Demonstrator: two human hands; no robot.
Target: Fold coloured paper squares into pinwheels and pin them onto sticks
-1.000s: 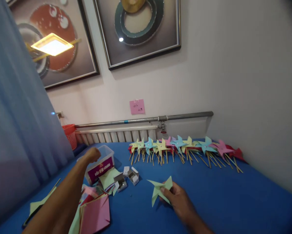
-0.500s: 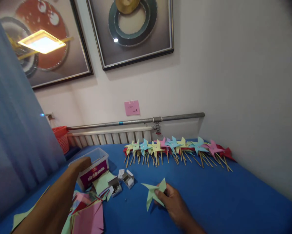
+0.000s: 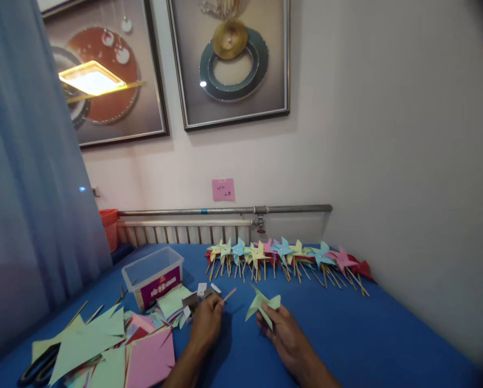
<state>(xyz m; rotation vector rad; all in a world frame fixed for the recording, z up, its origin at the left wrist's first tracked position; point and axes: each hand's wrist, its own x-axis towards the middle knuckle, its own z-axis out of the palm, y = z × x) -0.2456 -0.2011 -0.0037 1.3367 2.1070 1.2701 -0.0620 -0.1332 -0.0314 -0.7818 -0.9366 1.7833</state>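
Pale-green paper pinwheel (image 3: pixel 257 309) is pinched in the right hand (image 3: pixel 282 330), over the blue surface (image 3: pixel 346 339). Left hand (image 3: pixel 206 322) pinches a thin stick (image 3: pixel 229 295), tip up and apart from the pinwheel, small white boxes (image 3: pixel 202 289) just behind that hand. Row of pinwheels on sticks (image 3: pixel 258 254) lies along the far edge, clear tub (image 3: pixel 160 287) to its left.

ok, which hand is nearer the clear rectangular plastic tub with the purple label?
Left. The left hand is right of the tub, closer to the camera; the right hand is farther right, holding a pale green paper pinwheel.
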